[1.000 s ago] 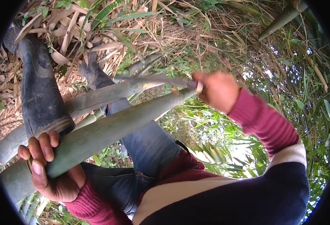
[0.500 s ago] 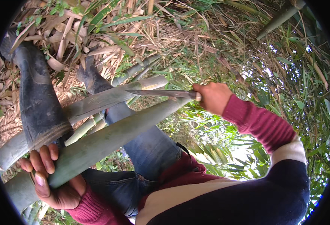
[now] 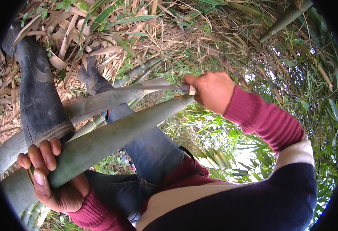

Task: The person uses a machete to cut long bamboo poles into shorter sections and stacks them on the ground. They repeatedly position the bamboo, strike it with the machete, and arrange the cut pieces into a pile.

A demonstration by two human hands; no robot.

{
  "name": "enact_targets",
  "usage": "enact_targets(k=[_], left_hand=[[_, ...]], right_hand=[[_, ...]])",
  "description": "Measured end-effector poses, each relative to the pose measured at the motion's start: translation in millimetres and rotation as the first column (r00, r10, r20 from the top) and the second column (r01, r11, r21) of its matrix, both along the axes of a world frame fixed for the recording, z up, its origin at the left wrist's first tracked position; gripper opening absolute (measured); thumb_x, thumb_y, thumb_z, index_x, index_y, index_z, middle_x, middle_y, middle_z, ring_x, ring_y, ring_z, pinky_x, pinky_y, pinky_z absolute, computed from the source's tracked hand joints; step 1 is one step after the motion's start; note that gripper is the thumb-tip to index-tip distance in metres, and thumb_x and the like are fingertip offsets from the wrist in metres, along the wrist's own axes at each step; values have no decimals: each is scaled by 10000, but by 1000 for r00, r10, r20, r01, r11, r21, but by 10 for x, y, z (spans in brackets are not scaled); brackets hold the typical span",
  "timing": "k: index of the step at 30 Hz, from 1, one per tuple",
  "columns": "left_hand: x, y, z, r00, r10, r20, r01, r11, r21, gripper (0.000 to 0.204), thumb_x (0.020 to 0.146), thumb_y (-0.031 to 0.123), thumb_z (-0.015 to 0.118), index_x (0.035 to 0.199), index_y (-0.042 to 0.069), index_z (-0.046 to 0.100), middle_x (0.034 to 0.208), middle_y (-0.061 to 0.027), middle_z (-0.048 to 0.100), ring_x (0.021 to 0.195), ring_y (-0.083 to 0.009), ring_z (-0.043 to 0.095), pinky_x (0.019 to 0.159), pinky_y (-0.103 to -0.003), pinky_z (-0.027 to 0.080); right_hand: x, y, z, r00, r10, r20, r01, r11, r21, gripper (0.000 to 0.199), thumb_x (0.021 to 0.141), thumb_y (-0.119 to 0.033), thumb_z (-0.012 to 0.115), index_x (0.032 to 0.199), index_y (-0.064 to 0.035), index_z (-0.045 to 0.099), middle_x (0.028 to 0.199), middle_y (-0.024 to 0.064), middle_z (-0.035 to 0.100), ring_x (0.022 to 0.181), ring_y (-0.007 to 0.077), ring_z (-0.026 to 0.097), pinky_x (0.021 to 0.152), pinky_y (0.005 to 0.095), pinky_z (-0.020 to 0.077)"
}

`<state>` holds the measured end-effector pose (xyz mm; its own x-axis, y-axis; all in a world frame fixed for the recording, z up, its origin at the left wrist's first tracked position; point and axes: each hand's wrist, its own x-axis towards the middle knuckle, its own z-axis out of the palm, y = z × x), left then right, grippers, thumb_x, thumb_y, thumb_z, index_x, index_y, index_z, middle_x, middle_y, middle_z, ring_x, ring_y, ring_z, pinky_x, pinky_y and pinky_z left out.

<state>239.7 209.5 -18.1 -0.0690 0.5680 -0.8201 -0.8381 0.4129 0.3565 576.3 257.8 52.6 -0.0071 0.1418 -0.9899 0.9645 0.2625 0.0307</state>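
Note:
My left hand (image 3: 51,175) grips a thick green bamboo stalk (image 3: 111,136) near its lower end, fingers wrapped over the top. The stalk slants up to the right across my lap. My right hand (image 3: 211,90) is closed on the handle of a knife (image 3: 159,87), whose long blade points left and lies against the upper end of the stalk. A second, paler bamboo stalk (image 3: 99,102) lies just behind, under the blade.
My legs in blue jeans (image 3: 149,150) and black rubber boots (image 3: 38,96) stretch out over dry bamboo leaves (image 3: 99,34). More thin green shoots (image 3: 138,71) lie on the ground. Another bamboo stem (image 3: 286,17) stands at the top right, with dense green foliage (image 3: 315,104) beside it.
My right hand with the knife has come down and toward me along the stalk's upper end. My left hand keeps its grip on the lower end.

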Motion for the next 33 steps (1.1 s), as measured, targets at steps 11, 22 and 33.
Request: enact_targets(k=[11,22,33], left_hand=[[-44,-102,51,1000,5,-4,-5,1000,10,306,825,86,632,1045,87,419,797,4,385,785,-134,406,885,-352,362],[-34,-86,0,999,-5,34,4,1000,19,274,836,93,621,1032,93,430,813,2,395,794,-141,411,892,-366,357],[-34,-56,-29,999,-2,52,0,999,44,263,835,71,608,1031,87,432,808,6,385,791,-133,399,872,-357,356]], right_hand=[[54,-36,33,991,126,46,-123,990,-67,293,758,-166,720,1032,-162,617,709,98,680,640,290,693,570,423,562],[49,-36,57,986,155,65,-146,980,-133,197,859,-151,595,1053,-122,619,696,131,676,680,286,709,592,448,558],[1389,-384,424,861,378,340,-260,902,-344,208,886,-175,601,1077,-150,681,847,127,714,700,281,718,624,411,581]])
